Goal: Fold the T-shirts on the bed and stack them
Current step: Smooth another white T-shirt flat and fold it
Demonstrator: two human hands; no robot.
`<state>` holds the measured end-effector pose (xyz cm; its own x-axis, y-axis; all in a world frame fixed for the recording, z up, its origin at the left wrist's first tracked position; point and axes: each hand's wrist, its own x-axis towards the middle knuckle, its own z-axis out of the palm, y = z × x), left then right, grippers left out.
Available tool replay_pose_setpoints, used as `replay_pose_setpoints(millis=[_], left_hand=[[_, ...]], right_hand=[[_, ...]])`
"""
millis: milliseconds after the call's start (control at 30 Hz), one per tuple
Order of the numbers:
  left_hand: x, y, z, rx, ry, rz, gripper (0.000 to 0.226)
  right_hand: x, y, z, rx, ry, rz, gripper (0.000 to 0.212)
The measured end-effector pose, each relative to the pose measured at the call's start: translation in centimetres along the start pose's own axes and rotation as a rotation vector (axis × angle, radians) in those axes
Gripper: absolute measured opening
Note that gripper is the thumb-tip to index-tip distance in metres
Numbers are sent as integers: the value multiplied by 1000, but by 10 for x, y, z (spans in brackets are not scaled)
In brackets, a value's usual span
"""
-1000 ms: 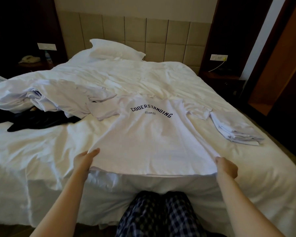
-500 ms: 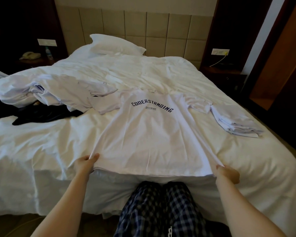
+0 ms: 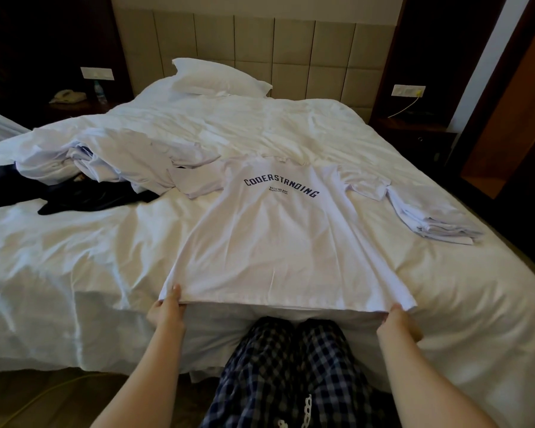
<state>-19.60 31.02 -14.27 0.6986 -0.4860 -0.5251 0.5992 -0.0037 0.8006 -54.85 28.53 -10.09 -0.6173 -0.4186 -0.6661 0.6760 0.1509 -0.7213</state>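
Note:
A white T-shirt [image 3: 288,242] with dark lettering lies spread face up on the bed [image 3: 74,257], its hem at the near edge. My left hand [image 3: 167,307] pinches the hem's left corner, thumb on top. My right hand [image 3: 397,322] grips the hem's right corner. A stack of folded white T-shirts [image 3: 436,220] sits to the right of the spread shirt. A heap of unfolded white T-shirts [image 3: 115,162] lies at the left.
Dark clothing [image 3: 84,199] lies beside the unfolded heap at the left. A pillow [image 3: 217,77] rests by the headboard. Nightstands flank the bed, the left one with a phone [image 3: 67,95] and a bottle. My checked trousers [image 3: 291,366] press against the bed's near edge.
Both hands have drawn the hem toward me to the bed's near edge, pulling the shirt flatter. The left hand has closed onto the corner.

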Motion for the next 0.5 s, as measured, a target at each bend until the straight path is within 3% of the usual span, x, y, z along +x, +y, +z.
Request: replay_pose_setpoints(millis=[133, 267, 367, 500], left_hand=[[1, 5, 2, 283, 127, 82, 39], [-13, 24, 15, 737, 250, 348, 48], [-20, 43, 31, 869, 172, 479, 49], [-13, 69, 53, 960, 8, 484, 46]], right_hand=[[-2, -2, 3, -282, 60, -167, 39], [-14, -7, 23, -372, 129, -296, 36], [-27, -8, 49, -461, 37, -440, 29], [-46, -6, 85, -654, -47, -600, 27]])
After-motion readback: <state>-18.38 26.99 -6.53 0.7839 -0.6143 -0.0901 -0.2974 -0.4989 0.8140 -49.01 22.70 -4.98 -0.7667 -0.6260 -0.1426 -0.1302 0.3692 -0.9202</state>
